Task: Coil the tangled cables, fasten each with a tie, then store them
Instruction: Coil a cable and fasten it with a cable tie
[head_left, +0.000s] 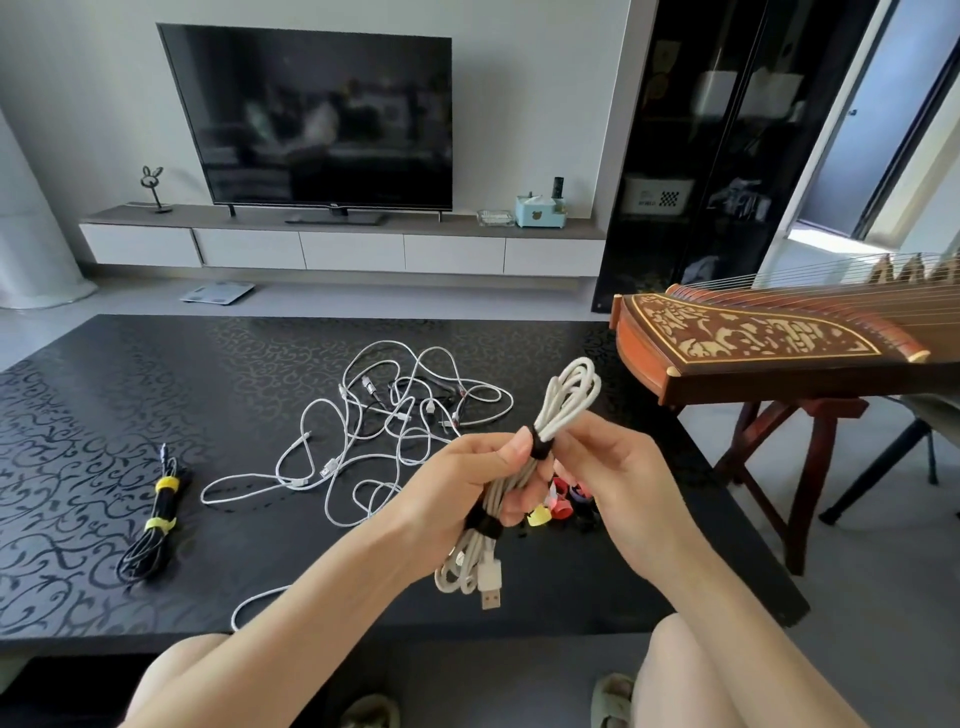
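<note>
White coil (567, 395) held over the bench's (104, 415) near right
I see fingers of the left hand (462, 478) gripping it, the right hand (618, 467) pinching the upper tie (540, 442); wrapped slack, I'd expect loops to spring loose.

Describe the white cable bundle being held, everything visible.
The white cable bundle is a long folded coil of smooth, rubbery-looking cord, held tilted above the black table, with loops at both ends. Two black bands wrap it: an upper tie and a lower tie. A white USB plug hangs from the lower end. The left hand grips its middle; the right hand pinches it at the upper tie.
</note>
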